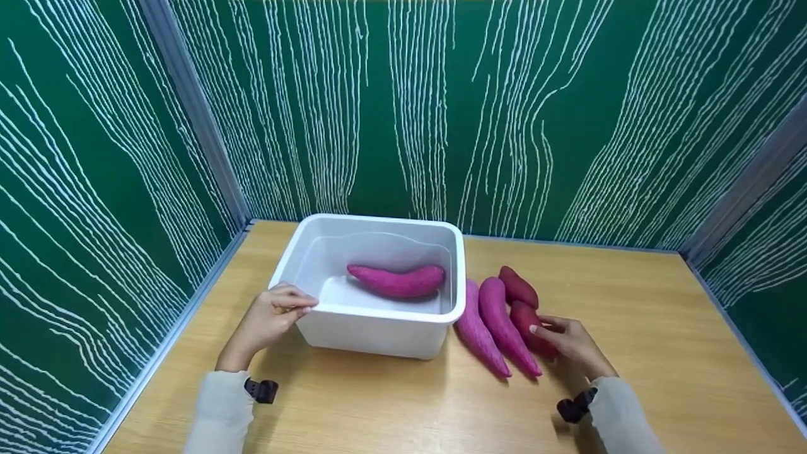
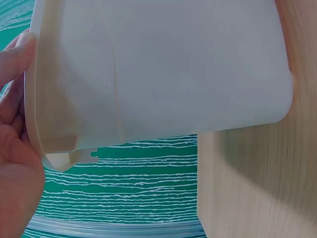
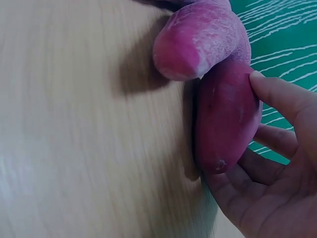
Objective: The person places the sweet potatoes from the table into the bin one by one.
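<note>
At the table [image 1: 403, 410], the left grip [image 1: 270, 320] pinches a white tub [image 1: 378, 313], the right grip [image 1: 575, 342] a red tuber [image 3: 228, 119].

On my feed I count three long pink tubers [image 1: 504, 323], two short red tubers [image 1: 519, 289], one white bin [image 1: 372, 333] and one wooden table [image 1: 410, 403], plus two hands [image 1: 268, 321], two sleeves [image 1: 222, 407], two black wrist devices [image 1: 262, 391] and three green walls [image 1: 466, 126].

The white plastic bin [image 1: 373, 334] partly hides the purple sweet potato [image 1: 483, 337] just outside it and overruns the left wrist view's top edge. The right hand [image 1: 575, 342] partly covers a red sweet potato [image 3: 228, 116].
</note>
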Action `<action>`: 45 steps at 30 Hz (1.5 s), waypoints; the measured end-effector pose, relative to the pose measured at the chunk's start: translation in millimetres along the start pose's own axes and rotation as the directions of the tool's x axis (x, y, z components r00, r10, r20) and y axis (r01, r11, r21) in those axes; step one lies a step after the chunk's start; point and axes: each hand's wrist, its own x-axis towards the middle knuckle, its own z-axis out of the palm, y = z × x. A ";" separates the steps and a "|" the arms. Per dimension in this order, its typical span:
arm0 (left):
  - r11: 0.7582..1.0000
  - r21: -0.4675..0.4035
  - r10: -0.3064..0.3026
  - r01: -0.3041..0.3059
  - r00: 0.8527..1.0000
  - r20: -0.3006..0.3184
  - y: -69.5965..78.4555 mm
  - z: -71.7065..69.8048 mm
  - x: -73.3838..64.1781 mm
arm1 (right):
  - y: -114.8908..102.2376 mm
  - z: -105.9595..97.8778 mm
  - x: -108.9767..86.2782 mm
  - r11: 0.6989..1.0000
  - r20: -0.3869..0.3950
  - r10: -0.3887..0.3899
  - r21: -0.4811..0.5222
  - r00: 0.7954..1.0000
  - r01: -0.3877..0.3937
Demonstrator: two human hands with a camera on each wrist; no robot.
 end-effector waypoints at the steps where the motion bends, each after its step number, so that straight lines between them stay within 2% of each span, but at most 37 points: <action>1: 1.000 0.002 -0.003 0.003 1.000 0.000 -0.3 0.1 0.0 | 0.2 -0.1 0.3 1.000 0.000 0.007 0.001 1.000 -0.007; 9: 1.000 -0.004 0.009 -0.009 1.000 -0.002 -1.2 0.2 0.4 | 0.9 -2.4 1.3 0.999 0.005 0.052 -0.001 0.999 -0.052; 18: 0.998 -0.022 0.050 -0.050 0.999 -0.014 -1.7 1.0 0.7 | -2.8 -4.5 -1.6 0.998 0.002 0.052 0.022 0.999 -0.052; 25: 0.999 -0.019 0.047 -0.047 0.999 -0.011 -2.2 0.7 0.1 | -10.0 -8.6 -5.5 0.992 0.036 0.093 0.082 0.995 -0.095; 32: 1.000 -0.010 0.028 -0.029 1.000 -0.011 -3.2 0.9 0.2 | -18.6 -13.2 -5.8 0.989 0.046 0.115 0.084 0.992 -0.119; 38: 1.000 -0.010 0.028 -0.028 1.000 -0.013 -2.1 0.9 -0.6 | -24.9 -16.2 -6.2 0.991 0.054 0.092 0.097 0.994 -0.097; 45: 0.997 -0.019 0.073 -0.073 0.997 -0.017 -1.3 0.6 -0.3 | -30.7 -21.1 -6.0 0.988 0.064 0.019 0.150 0.998 -0.028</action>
